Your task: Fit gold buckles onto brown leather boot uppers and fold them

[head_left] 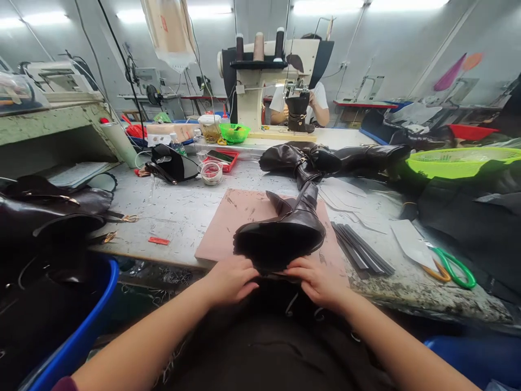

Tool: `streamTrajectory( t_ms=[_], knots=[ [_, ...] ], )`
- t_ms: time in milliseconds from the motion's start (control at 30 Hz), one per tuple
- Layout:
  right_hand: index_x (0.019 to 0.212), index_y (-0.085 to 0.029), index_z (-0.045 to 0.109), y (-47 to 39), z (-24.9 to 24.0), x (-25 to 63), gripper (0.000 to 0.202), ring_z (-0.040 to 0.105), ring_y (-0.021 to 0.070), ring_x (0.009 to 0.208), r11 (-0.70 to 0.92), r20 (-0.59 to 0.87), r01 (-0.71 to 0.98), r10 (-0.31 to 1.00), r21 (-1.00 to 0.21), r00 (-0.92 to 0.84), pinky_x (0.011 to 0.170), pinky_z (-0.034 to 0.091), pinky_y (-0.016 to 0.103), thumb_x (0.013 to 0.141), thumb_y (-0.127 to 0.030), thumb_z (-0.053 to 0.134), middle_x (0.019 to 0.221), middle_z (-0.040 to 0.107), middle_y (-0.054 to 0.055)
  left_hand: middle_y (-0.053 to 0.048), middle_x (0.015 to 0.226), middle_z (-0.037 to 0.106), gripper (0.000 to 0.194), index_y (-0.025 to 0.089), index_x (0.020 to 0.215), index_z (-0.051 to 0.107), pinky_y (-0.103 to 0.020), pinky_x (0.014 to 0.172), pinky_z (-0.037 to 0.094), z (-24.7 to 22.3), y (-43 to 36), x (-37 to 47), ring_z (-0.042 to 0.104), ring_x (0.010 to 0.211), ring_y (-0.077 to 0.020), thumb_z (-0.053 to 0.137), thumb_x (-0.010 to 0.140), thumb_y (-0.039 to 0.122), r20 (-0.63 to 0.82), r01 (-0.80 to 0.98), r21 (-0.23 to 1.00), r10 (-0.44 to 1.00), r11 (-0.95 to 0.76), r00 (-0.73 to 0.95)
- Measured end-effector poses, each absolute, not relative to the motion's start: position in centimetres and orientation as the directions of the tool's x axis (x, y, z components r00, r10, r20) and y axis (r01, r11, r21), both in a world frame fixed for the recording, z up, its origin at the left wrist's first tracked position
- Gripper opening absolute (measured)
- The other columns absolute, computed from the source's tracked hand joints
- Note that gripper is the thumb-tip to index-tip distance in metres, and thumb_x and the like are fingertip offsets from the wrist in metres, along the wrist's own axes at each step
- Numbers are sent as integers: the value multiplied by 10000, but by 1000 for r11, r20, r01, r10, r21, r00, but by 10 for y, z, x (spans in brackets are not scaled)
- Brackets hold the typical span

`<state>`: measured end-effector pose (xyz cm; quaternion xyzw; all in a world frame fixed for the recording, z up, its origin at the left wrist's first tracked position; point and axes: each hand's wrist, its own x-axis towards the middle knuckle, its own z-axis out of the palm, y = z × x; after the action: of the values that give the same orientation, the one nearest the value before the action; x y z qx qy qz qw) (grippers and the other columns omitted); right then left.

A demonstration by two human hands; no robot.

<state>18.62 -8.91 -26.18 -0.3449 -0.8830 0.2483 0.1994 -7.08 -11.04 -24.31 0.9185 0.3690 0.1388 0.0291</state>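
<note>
A dark brown leather boot upper (303, 220) lies on a pinkish board (220, 233), its wide, dark opening facing me. My left hand (234, 278) is closed on the near rim of this opening at its left, with the thumb below the fingers. At the right of the same rim, the fingers of my right hand (319, 279) are closed on the edge. The rim between my hands is dark, and its detail is hard to make out. Grey strips (362, 250) lie to the right of the board.
Scissors with green and orange handles (453, 266) lie at the right. More boot uppers (285, 157) are behind the board. A blue tub (108, 288) holding dark pieces stands at the left. Across the table, a person works at a sewing machine (250, 98). A lime basket (456, 163) sits at right.
</note>
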Motion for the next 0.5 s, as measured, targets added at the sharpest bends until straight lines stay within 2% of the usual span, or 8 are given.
streamTrajectory(
  t_ms=[67, 133, 200, 233, 300, 333, 400, 500],
  knots=[
    [898, -204, 640, -85, -257, 182, 292, 592, 213, 841, 501, 190, 491, 812, -713, -552, 789, 492, 396, 709, -111, 437, 881, 635, 74, -55, 787, 620, 169, 172, 889, 612, -313, 703, 501, -232, -96, -72, 590, 746, -178, 505, 815, 281, 412, 752, 184, 744, -633, 526],
    [910, -207, 599, -77, -255, 168, 219, 614, 215, 864, 232, 118, 333, 937, -914, -330, 801, 499, 405, 744, -187, 458, 901, 641, 75, -90, 955, 612, 284, 161, 986, 578, -378, 823, 470, -222, -75, -69, 563, 931, -229, 591, 755, 326, 555, 812, 272, 774, -516, 305],
    [935, -191, 559, -66, -255, 147, 212, 636, 224, 874, 3, -18, 110, 981, -994, -194, 785, 517, 418, 786, -249, 419, 925, 652, 99, -104, 1105, 581, 487, 166, 1079, 548, -416, 899, 426, -215, -54, -63, 513, 1057, -269, 690, 649, 346, 495, 782, 442, 846, -440, 196],
    [928, -181, 548, -61, -256, 136, 224, 650, 229, 843, -51, -59, 52, 982, -997, -177, 754, 532, 423, 809, -267, 379, 898, 661, 112, -91, 1084, 601, 478, 177, 1060, 568, -416, 885, 435, -213, -47, -58, 534, 1030, -271, 700, 629, 335, 420, 746, 529, 889, -405, 184],
    [919, -170, 536, -50, -257, 115, 283, 661, 241, 807, -48, -55, 51, 988, -998, -141, 717, 546, 433, 849, -294, 292, 861, 667, 135, -55, 919, 662, 250, 194, 918, 634, -407, 824, 461, -211, -38, -45, 595, 890, -249, 638, 686, 288, 304, 679, 653, 938, -335, 170],
    [935, -165, 530, -45, -256, 107, 316, 659, 246, 822, -17, -26, 78, 994, -997, -110, 722, 546, 435, 862, -308, 258, 881, 663, 146, -46, 854, 672, 153, 195, 852, 648, -404, 805, 466, -212, -37, -38, 605, 843, -238, 578, 732, 260, 292, 657, 685, 945, -315, 149],
    [1013, -154, 511, -35, -251, 98, 380, 633, 254, 917, 48, 43, 133, 998, -990, -37, 770, 532, 434, 881, -340, 207, 994, 633, 166, -55, 851, 675, 198, 186, 834, 646, -395, 801, 466, -217, -43, -22, 605, 847, -222, 453, 806, 221, 335, 623, 723, 940, -300, 64],
    [1112, -140, 486, -26, -234, 99, 388, 551, 267, 1068, 153, 160, 274, 987, -949, 2, 869, 478, 435, 872, -352, 266, 1149, 561, 165, -89, 944, 665, 355, 156, 1010, 583, -343, 757, 493, -235, -66, 7, 612, 877, -184, 257, 893, 236, 331, 510, 825, 940, -245, -84]
  ],
)
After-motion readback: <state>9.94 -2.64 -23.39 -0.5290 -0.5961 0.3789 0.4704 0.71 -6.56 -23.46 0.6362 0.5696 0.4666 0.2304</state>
